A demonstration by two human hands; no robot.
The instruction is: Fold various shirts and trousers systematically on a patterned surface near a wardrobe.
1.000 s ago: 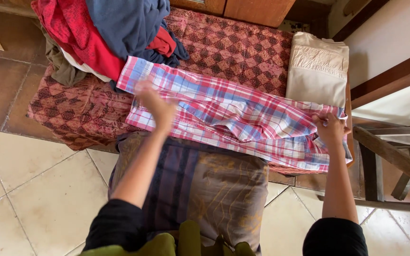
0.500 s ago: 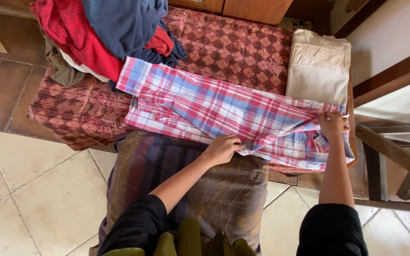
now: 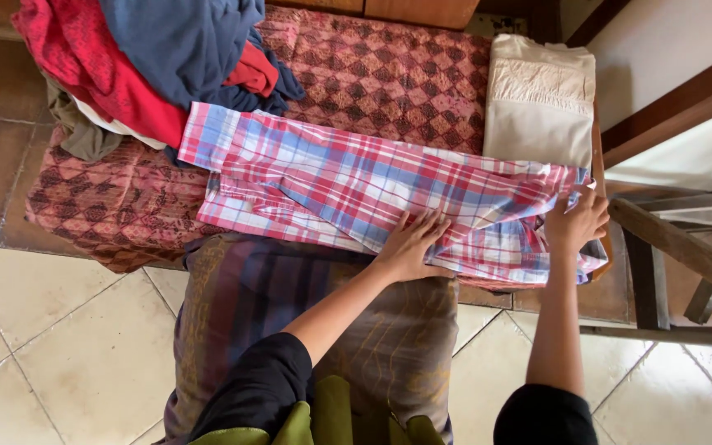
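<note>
Pressing flat on plaid shirt (image 3: 356,185), left hand (image 3: 409,247), fingers spread, near lower hem. Pinching shirt's right end, right hand (image 3: 574,221), fingertips closed on cloth, thumb hidden. Shirt spread across patterned red cover (image 3: 372,74), between clothes pile (image 3: 150,66) and folded cream garment (image 3: 537,99). Pile cut off at top edge.

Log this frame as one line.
left hand: flat on plaid shirt | right hand: pinching shirt's right edge | shirt: spread on patterned cloth

Red, blue and white plaid shirt (image 3: 356,185), partly folded, flat across the patterned maroon-covered surface (image 3: 389,74).
</note>
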